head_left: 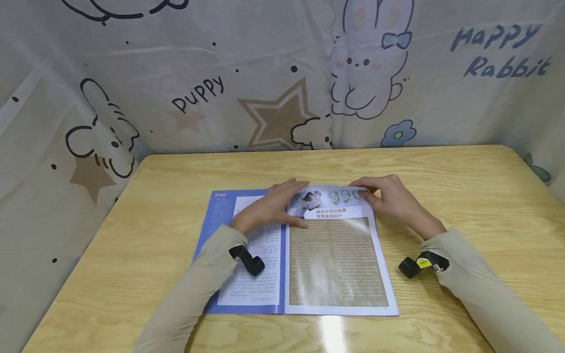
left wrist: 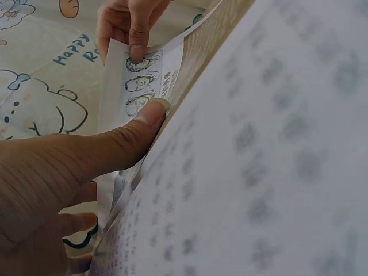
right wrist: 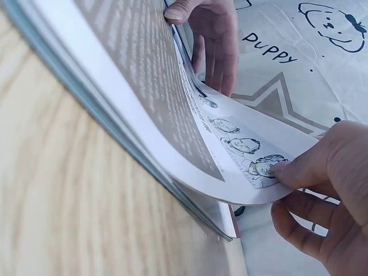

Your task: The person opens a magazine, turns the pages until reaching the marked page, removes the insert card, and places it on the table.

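An open magazine point(head_left: 335, 264) lies on the table, its left side bordered in blue and its right page carrying a brown text block below a strip of sketched faces. At the top right corner my right hand point(head_left: 390, 198) pinches the magazine page point(right wrist: 230, 121) between thumb and fingers, and the corner curves up off the sheets beneath. My left hand point(head_left: 275, 203) rests at the top near the spine, thumb point(left wrist: 135, 135) laid on the paper, other fingers stretched out by the top edge.
The wooden table point(head_left: 463, 196) extends around the magazine. Behind it hangs a cloth point(head_left: 265, 59) printed with cartoon animals, stars and lettering. Black cameras are strapped at both wrists over beige sleeves point(head_left: 190, 289).
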`<state>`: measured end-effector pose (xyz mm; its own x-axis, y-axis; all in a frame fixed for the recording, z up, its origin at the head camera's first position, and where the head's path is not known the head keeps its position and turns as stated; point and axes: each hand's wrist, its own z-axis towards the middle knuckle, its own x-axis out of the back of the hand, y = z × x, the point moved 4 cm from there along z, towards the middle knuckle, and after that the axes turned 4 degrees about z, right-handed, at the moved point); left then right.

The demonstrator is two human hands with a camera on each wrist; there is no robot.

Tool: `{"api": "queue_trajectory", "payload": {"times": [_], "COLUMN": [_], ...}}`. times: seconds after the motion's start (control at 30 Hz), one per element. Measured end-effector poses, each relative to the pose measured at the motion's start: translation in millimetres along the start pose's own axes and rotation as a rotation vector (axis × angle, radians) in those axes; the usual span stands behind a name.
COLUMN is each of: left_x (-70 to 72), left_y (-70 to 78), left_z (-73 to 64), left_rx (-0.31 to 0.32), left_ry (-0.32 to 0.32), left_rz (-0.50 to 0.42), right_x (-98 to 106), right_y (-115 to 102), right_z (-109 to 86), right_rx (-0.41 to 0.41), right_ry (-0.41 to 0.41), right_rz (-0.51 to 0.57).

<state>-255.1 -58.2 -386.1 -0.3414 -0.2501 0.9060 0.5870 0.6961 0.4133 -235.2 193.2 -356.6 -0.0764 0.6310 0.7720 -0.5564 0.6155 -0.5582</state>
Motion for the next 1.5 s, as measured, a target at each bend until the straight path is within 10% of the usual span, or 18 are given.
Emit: {"api": "queue_trajectory", "payload": {"times": [0.8,1.5], "left_x": [5.9,8.4], "left_y": [6.0,3.1], "left_z": [1.5,-7.1], "left_rx": [-0.055,-0.044], "left_ry": [0.045,0.111], "left_rz": [0.028,-0.156], "right_x": [14,0], "right_y": [13,26], "right_z": [-0.6,-4.0], "right_rx": [-0.044,-0.182], "right_ry": [0.096,-0.217], "right_rz": [0.099,-0.05]}}
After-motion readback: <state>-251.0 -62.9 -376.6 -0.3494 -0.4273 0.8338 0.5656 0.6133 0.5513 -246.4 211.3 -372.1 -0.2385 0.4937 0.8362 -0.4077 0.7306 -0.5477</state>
